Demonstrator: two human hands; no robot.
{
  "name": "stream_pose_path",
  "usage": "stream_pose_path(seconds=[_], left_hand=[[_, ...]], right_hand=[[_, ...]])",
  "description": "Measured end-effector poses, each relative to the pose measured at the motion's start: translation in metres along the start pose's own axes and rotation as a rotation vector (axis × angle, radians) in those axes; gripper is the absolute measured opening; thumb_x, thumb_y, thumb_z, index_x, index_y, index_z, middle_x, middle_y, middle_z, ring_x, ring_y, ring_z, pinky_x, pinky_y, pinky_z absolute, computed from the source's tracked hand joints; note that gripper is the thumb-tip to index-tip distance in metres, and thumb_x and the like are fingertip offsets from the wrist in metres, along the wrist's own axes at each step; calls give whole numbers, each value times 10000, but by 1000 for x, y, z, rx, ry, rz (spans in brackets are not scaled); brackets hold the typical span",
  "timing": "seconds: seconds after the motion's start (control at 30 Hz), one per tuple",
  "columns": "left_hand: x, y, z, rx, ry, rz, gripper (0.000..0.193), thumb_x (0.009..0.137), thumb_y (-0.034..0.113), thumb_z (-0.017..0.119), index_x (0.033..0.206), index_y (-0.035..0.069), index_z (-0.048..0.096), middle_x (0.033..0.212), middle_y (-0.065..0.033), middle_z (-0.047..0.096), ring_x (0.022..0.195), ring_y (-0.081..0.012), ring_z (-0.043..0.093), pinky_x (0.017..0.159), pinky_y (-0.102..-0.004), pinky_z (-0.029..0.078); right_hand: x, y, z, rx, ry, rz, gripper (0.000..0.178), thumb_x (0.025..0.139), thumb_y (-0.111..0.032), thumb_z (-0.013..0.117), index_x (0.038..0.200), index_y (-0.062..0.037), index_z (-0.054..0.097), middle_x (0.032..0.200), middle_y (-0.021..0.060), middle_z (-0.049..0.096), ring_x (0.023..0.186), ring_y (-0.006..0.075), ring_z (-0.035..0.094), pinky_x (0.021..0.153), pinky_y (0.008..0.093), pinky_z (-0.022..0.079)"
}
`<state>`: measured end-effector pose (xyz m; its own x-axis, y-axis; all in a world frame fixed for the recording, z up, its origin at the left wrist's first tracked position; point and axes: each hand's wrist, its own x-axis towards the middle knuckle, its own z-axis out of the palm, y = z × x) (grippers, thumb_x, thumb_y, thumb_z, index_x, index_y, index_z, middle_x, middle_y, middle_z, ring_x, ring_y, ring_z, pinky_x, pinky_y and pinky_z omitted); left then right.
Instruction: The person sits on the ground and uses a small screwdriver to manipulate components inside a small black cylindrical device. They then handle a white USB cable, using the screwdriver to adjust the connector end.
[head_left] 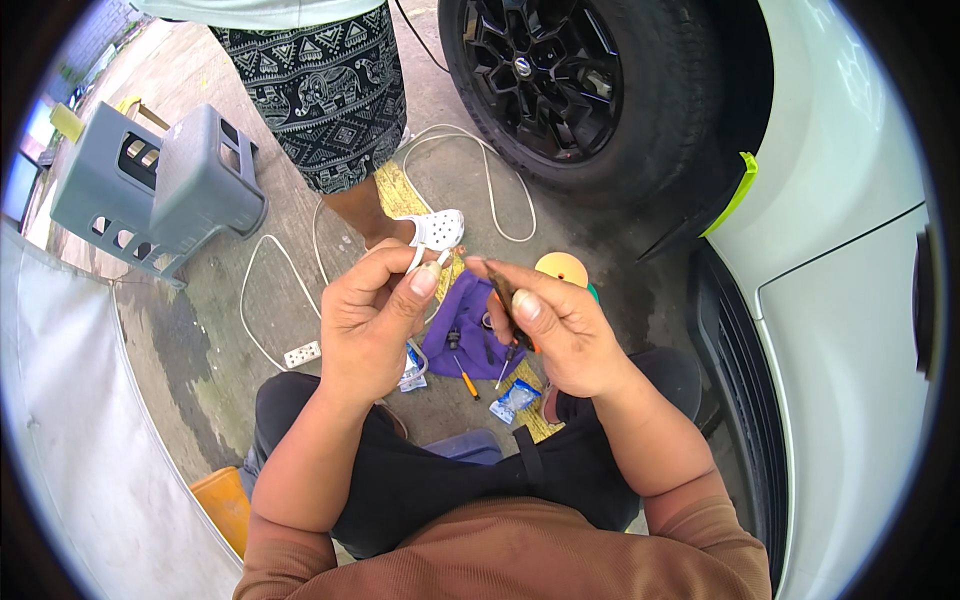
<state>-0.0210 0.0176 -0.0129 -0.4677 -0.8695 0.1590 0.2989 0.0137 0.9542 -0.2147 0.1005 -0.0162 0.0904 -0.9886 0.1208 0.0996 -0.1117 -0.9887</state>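
My left hand [375, 315] is closed, its thumb and forefinger pinching a thin white cord or strip [417, 260] with a short end poking up beside the thumb. Close by on the right, my right hand [565, 330] is wrapped round a slim dark tool with bits of orange [502, 292]; its exact kind is partly hidden by the fingers. Both hands are raised in front of me, apart from each other. Below them a purple cloth [462, 300] lies on the ground, with an orange-handled screwdriver [468, 382] and other small dark items on it.
A blue-and-white packet [517, 396] lies near my foot. A white power strip [302, 354] rests at left, its cord looping across the concrete. Grey stools [205, 170] stand far left. Another person's leg and white clog [440, 228] are ahead, beside a car wheel [545, 75]; a pale yellow disc [562, 268] sits near it.
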Motion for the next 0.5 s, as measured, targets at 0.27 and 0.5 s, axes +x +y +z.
stream_pose_path(seconds=[0.27,0.5], left_hand=[[-20,-11,1,-94,-73,-52,206,1028,177,592,1031,-23,640,769,31,506,620,-31,387,520,-190,291],[-19,-2,3,-27,-116,-64,229,1030,191,589,997,-30,638,771,24,504,602,-28,366,520,-196,279]], right_hand=[[-15,4,8,-447,40,-212,403,991,-162,614,1367,-21,591,1044,109,655,862,186,608,798,284,496],[2,6,14,-457,76,-420,403,1024,-149,557,1418,-63,549,944,84,638,774,145,598,716,266,494]])
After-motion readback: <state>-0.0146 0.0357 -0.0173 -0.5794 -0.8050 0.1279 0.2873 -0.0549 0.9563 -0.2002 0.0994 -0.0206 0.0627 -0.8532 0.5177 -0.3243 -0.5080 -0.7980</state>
